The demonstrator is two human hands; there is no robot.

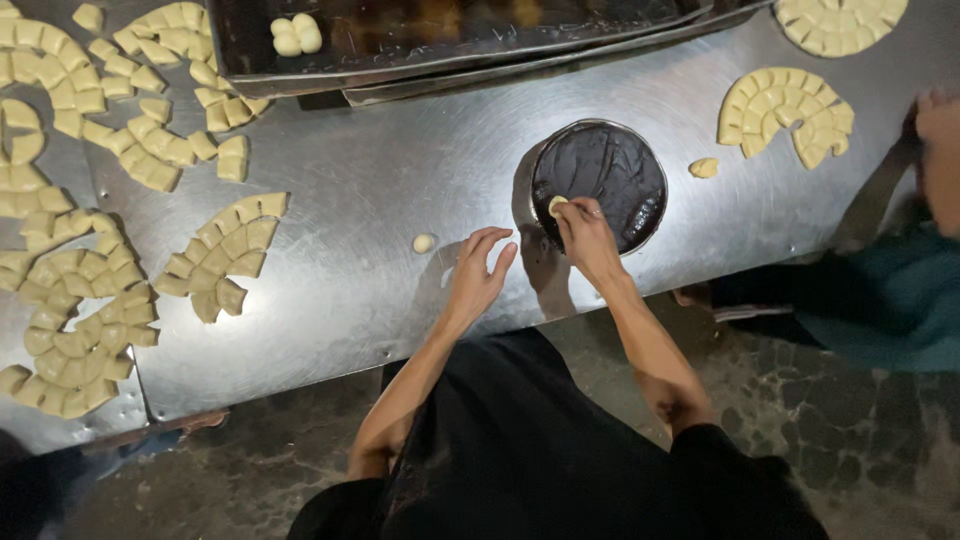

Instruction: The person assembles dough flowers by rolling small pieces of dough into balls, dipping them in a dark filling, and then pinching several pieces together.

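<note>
Steel table (pixel 380 190) shines under both hands. The right hand (pixel 585 235) pinches a small dough piece (pixel 556 204) in its fingertips, just over the near rim of the round dark pan (pixel 600 180). The left hand (pixel 477 272) rests loosely spread and holds nothing; a dough ball (pixel 424 243) lies just beyond its fingers. I judge the piece is being laid into the pan; releasing it needs a gentle press.
</note>
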